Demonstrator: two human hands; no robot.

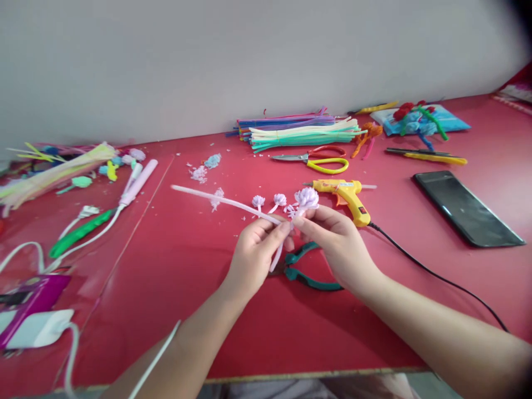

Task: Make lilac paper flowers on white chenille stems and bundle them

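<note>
Between thumb and fingers, my left hand (260, 246) pinches a pale pink pipe cleaner (220, 199), whose long end sticks out to the left and whose short end hangs down. Close beside it, my right hand (338, 244) is closed on the stem of a lilac pipe-cleaner flower (306, 198), its fluffy head above the fingertips. The pipe cleaner and stem meet between my hands. Two smaller lilac flowers (280, 199) lie just beyond. Under my hands are teal-handled pliers (313, 285), partly hidden by my right hand.
A yellow glue gun (347, 194) with a black cord lies right of my hands, near a phone (467, 208). Scissors (311, 159) and pipe-cleaner bundles (303, 133) are at the back. A curling wand (139, 183), cables and a power strip (37, 327) occupy the left.
</note>
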